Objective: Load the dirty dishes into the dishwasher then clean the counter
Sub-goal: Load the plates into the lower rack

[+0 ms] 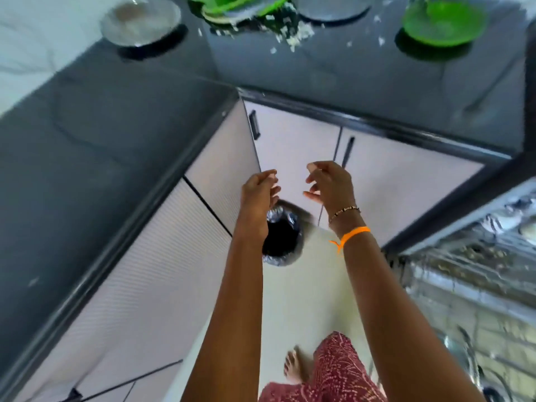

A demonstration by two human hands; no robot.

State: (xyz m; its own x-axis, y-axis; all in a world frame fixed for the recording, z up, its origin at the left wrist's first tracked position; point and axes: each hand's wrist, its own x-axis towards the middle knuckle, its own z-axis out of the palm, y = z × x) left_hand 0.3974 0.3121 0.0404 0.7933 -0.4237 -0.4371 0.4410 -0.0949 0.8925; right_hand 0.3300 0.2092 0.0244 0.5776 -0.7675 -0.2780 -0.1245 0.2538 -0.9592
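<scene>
Bare, both of them: left hand [259, 190] and right hand [330, 184] hang side by side over the floor, fingers loosely curled, gripping nothing that I can make out; motion blur hides whether crumbs cling to the fingertips. Directly below sits the bin [282, 236], black liner, mouth open, partly covered by the left wrist. My read: the step in hand is dumping food scraps before loading. To do it well, keep both hands centred over the bin mouth, brush palms off low so bits don't land on the pale floor [307, 291], then go back for the dishes one at a time. Outward: cabinet doors [293, 158] with two dark handles visible beneath the counter edge. Dishwasher [475, 288] is at the right, open, rack visible with some items in it, too blurred to count. Dirty dishes are all up on the dark counter [121, 158], far edge, well apart from the hands. Count: one steel plate [140, 20] at left; one stack of green dishes [232, 7], number in the stack unclear; one grey plate [333, 7]; one green bowl [443, 23] at right. So four dish groups left to load. Spilled rice [293, 33], one main patch plus scattered grains between the stack and the green bowl, needs wiping after the dishes are cleared.
</scene>
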